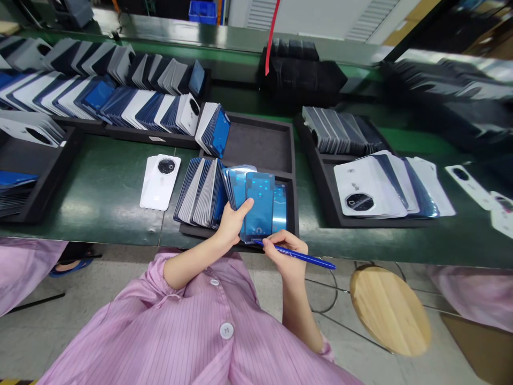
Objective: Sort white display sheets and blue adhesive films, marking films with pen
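Note:
My left hand [233,220] grips a blue-filmed phone back cover [259,206], holding it upright over the near end of a black foam tray [294,176]. My right hand [285,249] pinches a blue pen-like tool [304,258], its tip touching the cover's lower edge. Just left of the held cover, a leaning row of covers [202,191] fills the tray. Another blue-filmed cover [280,208] lies behind the held one.
A white cover [159,181] lies loose on the green bench [104,198]. Black trays of stacked covers stand at the left [100,101] and right [377,184]. A round wooden stool [389,308] is below right. Pink sleeves of other people show at both edges.

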A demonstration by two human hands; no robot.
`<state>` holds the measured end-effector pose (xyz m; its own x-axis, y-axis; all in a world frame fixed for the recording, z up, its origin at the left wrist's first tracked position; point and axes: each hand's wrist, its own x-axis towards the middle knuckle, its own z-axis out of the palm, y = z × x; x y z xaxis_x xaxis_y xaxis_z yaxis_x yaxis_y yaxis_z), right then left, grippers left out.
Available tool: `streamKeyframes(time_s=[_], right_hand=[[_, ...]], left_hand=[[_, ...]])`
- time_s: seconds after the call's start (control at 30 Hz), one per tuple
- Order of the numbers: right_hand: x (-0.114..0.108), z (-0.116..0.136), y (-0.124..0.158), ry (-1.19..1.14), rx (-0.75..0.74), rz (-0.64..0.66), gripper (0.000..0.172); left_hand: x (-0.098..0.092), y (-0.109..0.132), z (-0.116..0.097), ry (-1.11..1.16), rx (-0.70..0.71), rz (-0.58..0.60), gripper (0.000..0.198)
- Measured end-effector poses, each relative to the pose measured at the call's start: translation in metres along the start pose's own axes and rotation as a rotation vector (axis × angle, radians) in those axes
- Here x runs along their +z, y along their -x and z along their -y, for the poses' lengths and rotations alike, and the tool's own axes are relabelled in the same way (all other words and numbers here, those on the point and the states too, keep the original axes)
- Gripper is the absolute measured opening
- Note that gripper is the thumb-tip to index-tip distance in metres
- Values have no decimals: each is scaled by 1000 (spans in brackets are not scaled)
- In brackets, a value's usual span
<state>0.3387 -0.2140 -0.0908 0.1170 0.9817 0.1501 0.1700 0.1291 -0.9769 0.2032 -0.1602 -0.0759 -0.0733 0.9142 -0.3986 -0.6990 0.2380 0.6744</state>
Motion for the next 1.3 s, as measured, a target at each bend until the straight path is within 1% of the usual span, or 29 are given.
streamKeyframes(time_s=[0.1,0.2,0.3,0.37,0.43,0.53,0.6,0.7,0.77,0.83,0.9,0.93,0.97,1.03,1.07,1.1,1.2,1.23,1.3], right_hand=[[-1,-1,1,-31,10,-15,28],[-3,-2,-1,-101,6,-78,31],[-5,-2,-11,-169,-28,-228,32],[-5,-4,-20,-171,-67,-323,32],[-3,-7,-29,-133,-83,-333,35],[-4,-9,-41,-77,-66,-286,41],[-9,-8,-50,-67,-72,-331,42],[-24,-6,-66,-38,-82,-391,43],[-35,-4,-77,3,-69,-366,43],[-41,-3,-84,52,-47,-295,40],[-43,0,-84,89,-29,-228,33],[-43,2,-81,112,-36,-221,29],[-42,5,-76,144,-60,-244,26],[-38,9,-63,206,-133,-316,27],[-35,10,-54,201,-161,-316,27],[-32,10,-45,158,-167,-270,25],[-18,2,-22,-82,-78,39,19],[-14,-2,-16,-131,-55,106,21],[-6,-10,-8,-158,-44,148,25]], left_hand=[[0,0,0,2,-3,-1,45],[0,-1,1,3,-12,3,44],[-1,0,0,-6,-32,24,46],[-2,1,-2,-20,-55,52,49],[-2,3,-3,-41,-84,93,50],[-1,5,-3,-63,-114,138,51],[-1,5,-4,-55,-108,135,50],[0,4,-5,-21,-105,129,48],[0,2,-7,23,-163,158,53],[-1,0,-8,83,-257,197,63],[-2,-1,-9,139,-323,217,70],[-3,-1,-9,157,-332,215,71],[-3,-1,-9,169,-334,209,70],[-3,0,-9,179,-341,206,65],[-3,0,-10,179,-350,208,63],[-2,1,-10,176,-359,212,62],[-1,1,-11,158,-372,207,59],[-1,1,-12,150,-372,200,57],[-1,2,-12,134,-368,189,54]])
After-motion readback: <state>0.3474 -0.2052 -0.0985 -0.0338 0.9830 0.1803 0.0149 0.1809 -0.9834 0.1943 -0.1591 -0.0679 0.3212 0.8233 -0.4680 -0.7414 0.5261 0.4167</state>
